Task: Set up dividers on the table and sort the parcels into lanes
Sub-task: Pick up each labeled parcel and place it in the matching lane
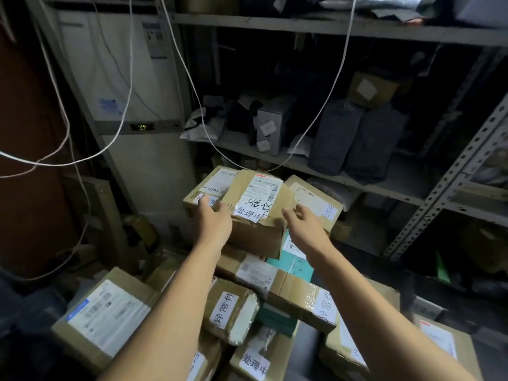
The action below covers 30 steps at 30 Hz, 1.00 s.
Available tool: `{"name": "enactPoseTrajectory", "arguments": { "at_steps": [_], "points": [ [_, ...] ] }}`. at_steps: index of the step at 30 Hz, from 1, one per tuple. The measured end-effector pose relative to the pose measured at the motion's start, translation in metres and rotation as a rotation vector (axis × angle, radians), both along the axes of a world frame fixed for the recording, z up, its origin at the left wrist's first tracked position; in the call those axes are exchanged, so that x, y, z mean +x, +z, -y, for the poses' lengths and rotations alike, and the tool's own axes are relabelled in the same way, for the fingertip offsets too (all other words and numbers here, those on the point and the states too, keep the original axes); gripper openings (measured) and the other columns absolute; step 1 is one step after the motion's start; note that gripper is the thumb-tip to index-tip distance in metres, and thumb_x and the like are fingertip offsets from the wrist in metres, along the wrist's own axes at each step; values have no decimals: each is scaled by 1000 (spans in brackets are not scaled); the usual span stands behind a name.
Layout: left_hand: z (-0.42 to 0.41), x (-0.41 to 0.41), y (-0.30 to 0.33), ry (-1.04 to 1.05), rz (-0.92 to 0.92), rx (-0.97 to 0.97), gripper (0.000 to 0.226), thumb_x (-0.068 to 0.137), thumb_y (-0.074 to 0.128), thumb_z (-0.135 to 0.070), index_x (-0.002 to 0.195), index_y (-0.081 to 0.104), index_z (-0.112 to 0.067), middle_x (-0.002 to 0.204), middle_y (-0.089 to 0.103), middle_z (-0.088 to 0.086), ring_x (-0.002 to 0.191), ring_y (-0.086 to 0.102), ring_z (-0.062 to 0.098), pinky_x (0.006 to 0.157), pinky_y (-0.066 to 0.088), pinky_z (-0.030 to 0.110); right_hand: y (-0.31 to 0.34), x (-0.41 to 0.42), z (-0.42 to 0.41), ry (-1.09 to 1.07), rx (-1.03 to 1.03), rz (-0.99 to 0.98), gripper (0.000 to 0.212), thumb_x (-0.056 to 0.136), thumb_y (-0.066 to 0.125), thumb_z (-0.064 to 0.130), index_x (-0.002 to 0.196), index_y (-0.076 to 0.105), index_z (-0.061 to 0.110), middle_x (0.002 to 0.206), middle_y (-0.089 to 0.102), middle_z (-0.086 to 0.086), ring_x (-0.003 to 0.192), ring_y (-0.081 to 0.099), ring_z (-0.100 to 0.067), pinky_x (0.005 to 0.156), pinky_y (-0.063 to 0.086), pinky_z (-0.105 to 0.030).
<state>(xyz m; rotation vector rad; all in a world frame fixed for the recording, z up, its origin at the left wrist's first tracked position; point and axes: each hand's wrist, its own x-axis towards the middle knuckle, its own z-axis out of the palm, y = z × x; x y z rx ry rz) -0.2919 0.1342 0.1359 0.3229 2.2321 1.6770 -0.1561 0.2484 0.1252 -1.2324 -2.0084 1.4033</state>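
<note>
A brown cardboard parcel (pixel 257 213) with a white shipping label and a handwritten slip tops a pile of parcels at the centre. My left hand (pixel 213 220) reaches to its left edge with fingers stretched out, touching the box behind it (pixel 204 188). My right hand (pixel 302 224) hovers at the parcel's right corner, fingers loosely curled, holding nothing. Another labelled box (pixel 316 202) lies behind it on the right. More labelled parcels lie nearer me: a large box (pixel 107 317), a taped bundle (pixel 233 312) and a long box (pixel 291 287). No dividers are visible.
Metal shelving (pixel 324 163) with grey bags and a white box stands behind the pile. A perforated upright (pixel 450 182) rises at the right. White cables (pixel 192 86) hang across the view. A tall white appliance (pixel 137 149) with a lit display stands at the left.
</note>
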Motion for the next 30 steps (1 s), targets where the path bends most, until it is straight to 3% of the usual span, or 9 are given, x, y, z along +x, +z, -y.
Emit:
{"name": "enactPoseTrajectory", "arguments": {
  "at_steps": [2,4,9,13,17,20,23,26,30],
  "points": [
    [-5,-1,-8,-51,-26,-46,42,101,44,-26,143,43,-17,140,52,4,113,51,18,92,40,31,-5,-5,4,11,-41,-22,56,98,43,49,144,44,17,142,54,-5,115,58,-19,88,50,-34],
    [-8,2,-14,-48,-66,-75,42,101,48,-27,141,46,-18,138,54,5,118,52,22,96,42,34,-7,-8,8,32,-71,-55,49,99,43,47,139,48,19,131,61,-1,103,61,-13,74,48,-26],
    [-10,10,-20,7,-114,-16,36,98,55,-24,134,52,-21,133,58,5,113,56,22,81,43,29,-6,-3,11,33,-47,-107,42,101,46,36,142,47,25,131,62,5,109,60,-14,82,50,-27],
    [-13,26,-15,22,-170,57,32,97,58,-24,128,55,-23,123,59,-3,95,52,9,73,40,20,3,12,12,-25,-17,-148,38,100,47,31,137,52,28,126,65,7,104,62,-11,80,52,-26],
    [-17,55,7,-29,-214,211,21,95,61,-24,114,55,-31,103,56,-21,88,55,-6,59,40,4,28,45,9,-77,76,-224,33,92,50,27,119,62,41,97,69,30,87,65,5,62,48,-10],
    [-20,84,25,-106,-250,292,29,93,63,-29,122,58,-25,101,57,-24,89,56,-13,63,43,1,47,85,9,-122,101,-281,31,84,50,32,102,64,53,102,72,25,92,69,0,71,57,-21],
    [-20,120,36,-240,-294,286,44,93,64,-34,135,55,-24,112,59,-20,92,57,-13,68,46,2,56,134,16,-211,135,-308,35,80,49,35,106,66,53,105,72,23,92,69,1,64,55,-17],
    [-20,158,36,-390,-353,258,41,93,63,-37,132,60,-27,122,63,-11,104,61,4,85,55,25,56,184,26,-326,156,-279,38,80,47,32,107,68,50,103,73,20,92,68,-4,68,58,-31],
    [-9,209,22,-470,-294,224,41,90,67,-37,129,62,-26,119,59,-13,100,56,2,80,48,14,44,242,52,-428,124,-236,36,82,46,26,105,71,40,100,75,15,84,68,0,72,52,-29]
  ]
}}
